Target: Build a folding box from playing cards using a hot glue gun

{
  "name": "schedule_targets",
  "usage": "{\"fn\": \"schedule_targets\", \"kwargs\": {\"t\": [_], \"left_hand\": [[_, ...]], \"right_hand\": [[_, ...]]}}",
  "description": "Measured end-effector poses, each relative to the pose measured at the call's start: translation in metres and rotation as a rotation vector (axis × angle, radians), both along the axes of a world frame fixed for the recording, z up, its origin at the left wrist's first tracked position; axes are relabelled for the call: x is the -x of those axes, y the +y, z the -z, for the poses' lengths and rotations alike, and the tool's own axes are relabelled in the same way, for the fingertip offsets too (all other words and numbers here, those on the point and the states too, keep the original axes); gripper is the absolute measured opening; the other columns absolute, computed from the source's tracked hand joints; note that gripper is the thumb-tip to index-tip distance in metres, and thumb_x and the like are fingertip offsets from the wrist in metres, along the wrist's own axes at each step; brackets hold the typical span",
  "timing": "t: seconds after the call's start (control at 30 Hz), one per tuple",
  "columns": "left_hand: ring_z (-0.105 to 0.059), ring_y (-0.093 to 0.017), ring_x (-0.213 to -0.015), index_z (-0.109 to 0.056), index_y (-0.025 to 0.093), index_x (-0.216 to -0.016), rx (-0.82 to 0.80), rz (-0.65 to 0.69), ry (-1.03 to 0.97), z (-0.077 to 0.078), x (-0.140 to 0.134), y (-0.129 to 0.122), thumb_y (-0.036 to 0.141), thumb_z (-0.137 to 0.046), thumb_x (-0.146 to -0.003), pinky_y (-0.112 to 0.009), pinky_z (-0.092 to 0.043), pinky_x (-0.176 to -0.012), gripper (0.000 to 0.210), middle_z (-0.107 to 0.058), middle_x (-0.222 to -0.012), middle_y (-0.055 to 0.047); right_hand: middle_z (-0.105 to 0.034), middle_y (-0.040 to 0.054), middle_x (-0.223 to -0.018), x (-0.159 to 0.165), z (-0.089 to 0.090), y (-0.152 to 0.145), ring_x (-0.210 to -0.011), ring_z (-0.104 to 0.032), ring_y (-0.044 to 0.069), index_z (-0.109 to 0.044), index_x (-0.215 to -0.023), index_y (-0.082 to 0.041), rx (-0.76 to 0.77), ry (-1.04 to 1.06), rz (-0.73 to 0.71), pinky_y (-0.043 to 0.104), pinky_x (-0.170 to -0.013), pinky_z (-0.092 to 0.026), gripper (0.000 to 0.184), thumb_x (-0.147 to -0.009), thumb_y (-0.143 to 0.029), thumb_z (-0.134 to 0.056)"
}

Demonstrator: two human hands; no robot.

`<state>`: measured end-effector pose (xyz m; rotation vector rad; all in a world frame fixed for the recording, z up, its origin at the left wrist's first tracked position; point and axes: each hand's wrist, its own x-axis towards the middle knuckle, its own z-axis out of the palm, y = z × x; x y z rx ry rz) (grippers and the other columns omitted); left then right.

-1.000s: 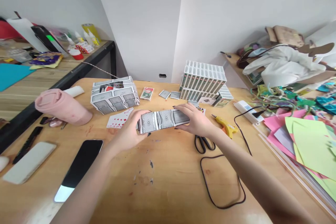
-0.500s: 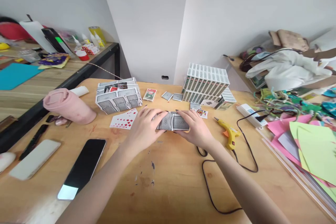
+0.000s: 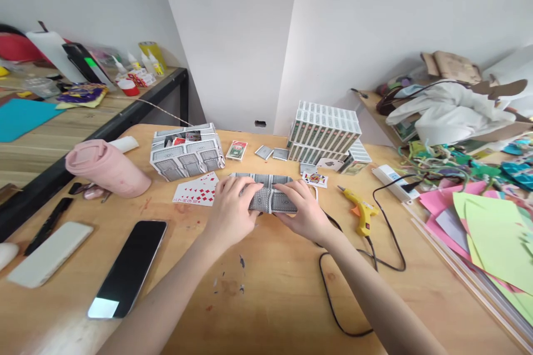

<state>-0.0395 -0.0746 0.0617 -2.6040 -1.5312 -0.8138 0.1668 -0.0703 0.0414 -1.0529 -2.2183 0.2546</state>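
Between my hands is a piece made of folded playing cards [image 3: 268,199] with grey patterned backs, joined side by side. My left hand [image 3: 236,203] grips its left end, thumb and fingers pressed around it. At the right end my right hand [image 3: 300,205] is closed on it in the same way. Parts of the piece are hidden behind my fingers. Left of it lie fanned diamond cards [image 3: 195,189]. Behind them stands a box built of folded cards [image 3: 187,152]. A face card [image 3: 315,179] lies just beyond my right hand.
A yellow glue gun [image 3: 361,211] with a black cord lies at right. Stacked card packs [image 3: 325,130] stand at the back, near a single red card box [image 3: 237,150]. A phone [image 3: 128,269], white case [image 3: 50,254] and pink rolled pouch [image 3: 108,169] are at left. Coloured paper [image 3: 495,233] lies right.
The card piece has tilted in my hands, so more of its upper, far side shows. Both hands have shifted slightly down toward me. The glue gun's cord has moved a little.
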Motion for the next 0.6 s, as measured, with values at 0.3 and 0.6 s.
{"fn": "schedule_targets", "kwargs": {"t": [0.3,0.6], "left_hand": [[-0.055,-0.027,-0.108,-0.053,0.017,-0.123,-0.073,0.047,0.094,0.012,-0.002,-0.011,0.010,-0.061,-0.075,-0.056,-0.024,-0.111,0.049,-0.062,-0.110,-0.011],[-0.041,-0.030,-0.130,-0.030,0.015,-0.141,-0.028,-0.142,-0.237,0.020,0.036,-0.016,0.031,-0.052,-0.088,-0.051,-0.037,-0.106,0.059,-0.046,-0.135,-0.019]], "right_hand": [[-0.056,0.0107,-0.110,-0.003,-0.003,-0.005,-0.100,-0.050,0.027,-0.042,-0.129,-0.022,0.032,-0.035,-0.003,0.046,-0.088,-0.046,0.052,-0.081,-0.021,-0.062],[-0.056,0.0098,-0.111,-0.022,0.012,-0.011,-0.106,-0.051,0.026,-0.043,-0.127,-0.025,0.056,0.021,0.062,0.045,-0.092,-0.044,0.052,-0.080,-0.022,-0.064]]}}
